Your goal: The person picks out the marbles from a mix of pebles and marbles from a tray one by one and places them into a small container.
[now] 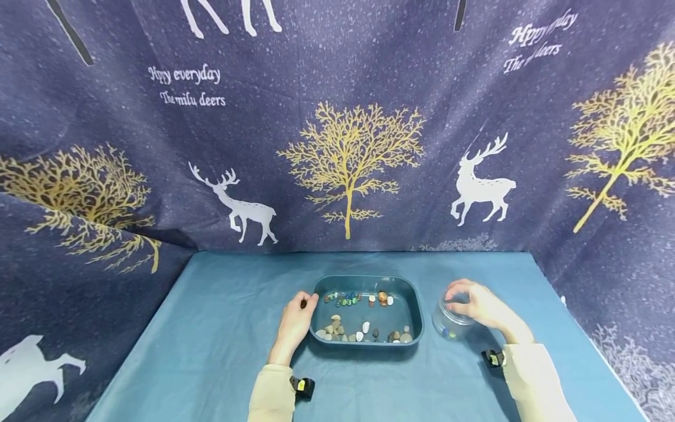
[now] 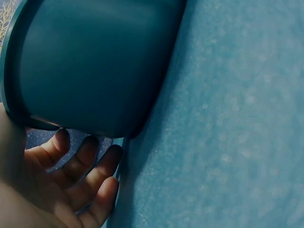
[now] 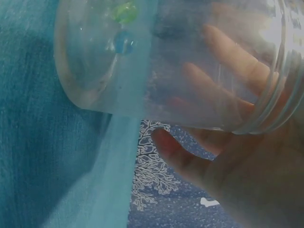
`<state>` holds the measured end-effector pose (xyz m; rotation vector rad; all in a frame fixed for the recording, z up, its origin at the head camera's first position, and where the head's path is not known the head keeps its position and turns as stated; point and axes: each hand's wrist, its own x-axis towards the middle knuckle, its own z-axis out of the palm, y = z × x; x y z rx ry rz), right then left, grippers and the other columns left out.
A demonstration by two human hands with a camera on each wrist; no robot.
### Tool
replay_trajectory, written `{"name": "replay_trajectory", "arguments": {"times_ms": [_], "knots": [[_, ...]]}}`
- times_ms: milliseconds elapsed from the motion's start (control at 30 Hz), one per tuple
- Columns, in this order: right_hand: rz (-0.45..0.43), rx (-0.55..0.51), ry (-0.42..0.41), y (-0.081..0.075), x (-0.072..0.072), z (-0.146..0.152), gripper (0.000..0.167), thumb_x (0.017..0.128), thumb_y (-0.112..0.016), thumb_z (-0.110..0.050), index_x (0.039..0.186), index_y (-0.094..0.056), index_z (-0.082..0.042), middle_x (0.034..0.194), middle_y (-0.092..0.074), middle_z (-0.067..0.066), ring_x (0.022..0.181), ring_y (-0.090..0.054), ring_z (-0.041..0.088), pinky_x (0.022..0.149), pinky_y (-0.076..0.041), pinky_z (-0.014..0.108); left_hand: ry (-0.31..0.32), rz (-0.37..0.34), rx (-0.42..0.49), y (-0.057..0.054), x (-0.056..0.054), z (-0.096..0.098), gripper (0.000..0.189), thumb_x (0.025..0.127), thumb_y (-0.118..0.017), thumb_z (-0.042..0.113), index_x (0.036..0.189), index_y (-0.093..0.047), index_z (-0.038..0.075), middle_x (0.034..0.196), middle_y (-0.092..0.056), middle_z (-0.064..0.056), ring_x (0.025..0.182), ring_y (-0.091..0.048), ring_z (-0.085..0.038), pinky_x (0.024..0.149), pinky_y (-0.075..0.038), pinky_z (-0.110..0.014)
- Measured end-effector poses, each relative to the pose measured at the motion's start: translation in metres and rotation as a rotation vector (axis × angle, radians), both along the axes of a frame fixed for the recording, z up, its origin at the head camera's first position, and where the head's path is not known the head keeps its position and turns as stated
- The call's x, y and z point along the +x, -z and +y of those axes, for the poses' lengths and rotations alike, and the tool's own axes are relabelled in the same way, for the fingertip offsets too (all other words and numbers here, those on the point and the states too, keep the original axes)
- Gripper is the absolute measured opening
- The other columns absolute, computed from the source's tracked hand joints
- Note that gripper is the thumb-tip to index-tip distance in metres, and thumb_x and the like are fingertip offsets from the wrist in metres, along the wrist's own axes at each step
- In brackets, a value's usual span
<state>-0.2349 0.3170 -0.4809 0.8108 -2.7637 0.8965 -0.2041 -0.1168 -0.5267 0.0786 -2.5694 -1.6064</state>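
A dark teal rectangular tray (image 1: 366, 344) stands on the table, with glass marbles (image 1: 345, 301) and several pebbles (image 1: 334, 327) inside. My left hand (image 1: 296, 321) grips the tray's left rim, thumb over the edge. In the left wrist view its fingers (image 2: 90, 159) curl by the outer wall. A dark spot shows between thumb and finger; I cannot tell what it is. To the tray's right stands a clear jar (image 1: 448, 322) with a green marble (image 3: 125, 13) and a blue marble (image 3: 123, 42) at its bottom. My right hand (image 1: 482, 305) holds the jar around its mouth from above.
The tray and jar stand on a blue cloth-covered table (image 1: 227, 351). Brown and white stones (image 1: 383, 298) lie at the tray's back right. A dark printed curtain (image 1: 337, 76) hangs behind the table. A black wrist strap (image 1: 303, 387) sits on the left sleeve.
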Motion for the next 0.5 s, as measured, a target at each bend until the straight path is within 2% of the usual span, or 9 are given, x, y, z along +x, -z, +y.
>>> {"name": "replay_trajectory", "arguments": {"times_ms": [133, 233, 367, 500], "knots": [[-0.036, 0.009, 0.024, -0.003, 0.002, 0.0, 0.01, 0.084, -0.078, -0.018, 0.09, -0.07, -0.018, 0.108, -0.064, 0.004, 0.105, -0.058, 0.03, 0.088, -0.044, 0.048, 0.004, 0.0, 0.008, -0.002, 0.002, 0.001, 0.033, 0.102, -0.05, 0.041, 0.085, -0.053, 0.014, 0.072, -0.045, -0.005, 0.058, -0.04, -0.021, 0.059, -0.035, -0.034], [-0.027, 0.014, 0.045, -0.01, 0.004, -0.001, 0.01, 0.085, -0.077, -0.016, 0.092, -0.07, -0.015, 0.111, -0.063, 0.009, 0.107, -0.057, 0.034, 0.089, -0.042, 0.053, 0.008, -0.002, 0.018, -0.003, 0.003, 0.001, 0.033, 0.102, -0.05, 0.041, 0.085, -0.052, 0.013, 0.073, -0.045, -0.005, 0.058, -0.04, -0.021, 0.059, -0.035, -0.035], [0.053, 0.003, 0.059, -0.022, 0.009, -0.006, 0.012, 0.085, -0.077, -0.013, 0.093, -0.068, -0.015, 0.112, -0.063, 0.01, 0.108, -0.055, 0.037, 0.088, -0.04, 0.055, 0.012, -0.004, 0.027, -0.003, 0.003, 0.001, 0.036, 0.102, -0.05, 0.045, 0.086, -0.052, 0.013, 0.072, -0.045, -0.005, 0.057, -0.04, -0.02, 0.058, -0.035, -0.034], [0.149, -0.02, 0.045, -0.037, 0.014, -0.02, 0.016, 0.084, -0.077, -0.011, 0.095, -0.067, -0.018, 0.113, -0.063, 0.009, 0.108, -0.055, 0.034, 0.088, -0.039, 0.051, 0.018, -0.006, 0.033, -0.003, 0.003, 0.001, 0.037, 0.101, -0.05, 0.047, 0.086, -0.052, 0.013, 0.072, -0.045, -0.005, 0.056, -0.039, -0.019, 0.057, -0.036, -0.034]]}}
